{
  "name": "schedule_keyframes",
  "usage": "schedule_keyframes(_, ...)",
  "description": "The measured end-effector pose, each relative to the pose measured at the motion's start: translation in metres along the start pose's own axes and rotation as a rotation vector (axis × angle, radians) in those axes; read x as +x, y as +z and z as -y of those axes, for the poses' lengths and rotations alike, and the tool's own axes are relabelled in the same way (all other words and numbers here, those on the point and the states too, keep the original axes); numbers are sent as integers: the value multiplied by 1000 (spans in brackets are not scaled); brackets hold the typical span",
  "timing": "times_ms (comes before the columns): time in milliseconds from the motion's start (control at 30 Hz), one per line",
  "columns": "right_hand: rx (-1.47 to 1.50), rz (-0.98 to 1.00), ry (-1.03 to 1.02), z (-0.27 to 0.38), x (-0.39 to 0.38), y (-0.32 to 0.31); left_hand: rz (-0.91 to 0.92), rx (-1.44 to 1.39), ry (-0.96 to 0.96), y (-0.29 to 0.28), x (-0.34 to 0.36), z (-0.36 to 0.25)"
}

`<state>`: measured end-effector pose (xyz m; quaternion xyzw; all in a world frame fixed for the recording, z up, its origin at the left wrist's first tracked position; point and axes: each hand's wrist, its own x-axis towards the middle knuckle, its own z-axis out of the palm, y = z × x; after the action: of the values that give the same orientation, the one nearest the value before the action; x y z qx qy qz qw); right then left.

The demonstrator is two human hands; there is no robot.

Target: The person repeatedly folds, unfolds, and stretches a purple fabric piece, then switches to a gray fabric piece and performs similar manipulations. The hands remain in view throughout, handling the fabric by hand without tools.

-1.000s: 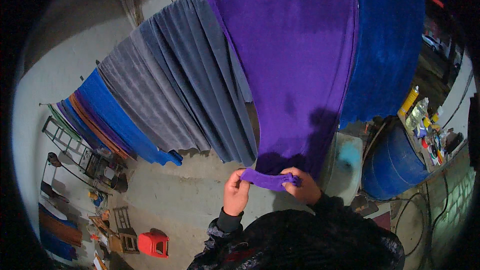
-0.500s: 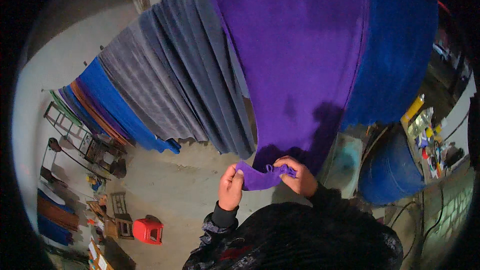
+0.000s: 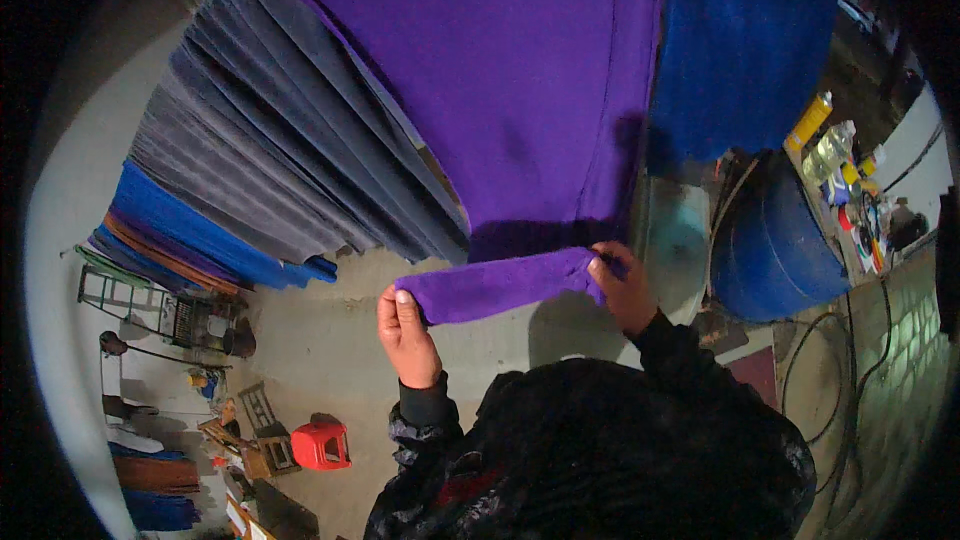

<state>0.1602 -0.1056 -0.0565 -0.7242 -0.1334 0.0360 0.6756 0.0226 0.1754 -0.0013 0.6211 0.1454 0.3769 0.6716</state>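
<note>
A large purple cloth hangs in front of me. Both hands hold its bottom edge, folded up into a band stretched between them. My left hand pinches the left end of the band. My right hand grips the right end, close to the hanging part. Grey pleated cloths hang to the left of the purple one and a dark blue cloth hangs to the right.
A blue barrel stands at the right, with bottles on a shelf beyond it and cables on the floor. At lower left stand a red plastic stool, wooden stools and a metal rack. More coloured cloths hang far left.
My hands have moved apart and the folded purple edge is now stretched wide between them. The view has shifted closer to the cloths.
</note>
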Motion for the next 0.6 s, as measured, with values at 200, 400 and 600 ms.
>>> schedule_keyframes(200,67,-62,-35,-33,3,-26,-61,-107,7,-9,18,-2)
schedule_keyframes(400,-247,118,-137,-22,-8,-14,-42,-12,16,-25,34,-12)
schedule_keyframes(600,-168,506,-365,50,-18,49,261,60,-20,-33,28,-25)
